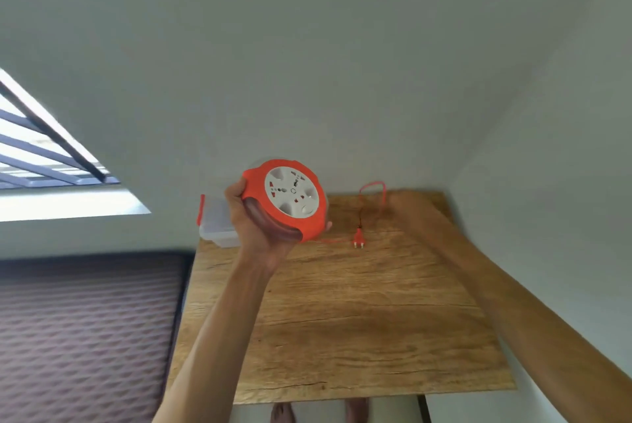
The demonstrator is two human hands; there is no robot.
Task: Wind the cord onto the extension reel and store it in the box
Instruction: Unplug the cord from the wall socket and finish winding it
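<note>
My left hand (254, 217) grips the round orange extension reel (289, 198) and holds it up above the wooden table (342, 320), its white socket face towards me. A thin orange cord (372, 188) runs from the reel across the table's far side, and its orange plug (358, 238) lies flat on the wood. My right hand (405, 205) reaches to the far right of the table beside the cord loop; it is blurred, and I cannot tell whether it holds the cord. The clear plastic box (219, 224) with an orange clip stands at the table's far left corner, behind the reel.
The table stands in a corner, with a grey wall behind it and another on its right. A patterned dark mattress (85, 337) lies to the left. A barred window (41, 156) is at upper left. My bare feet (284, 412) show below the table's near edge.
</note>
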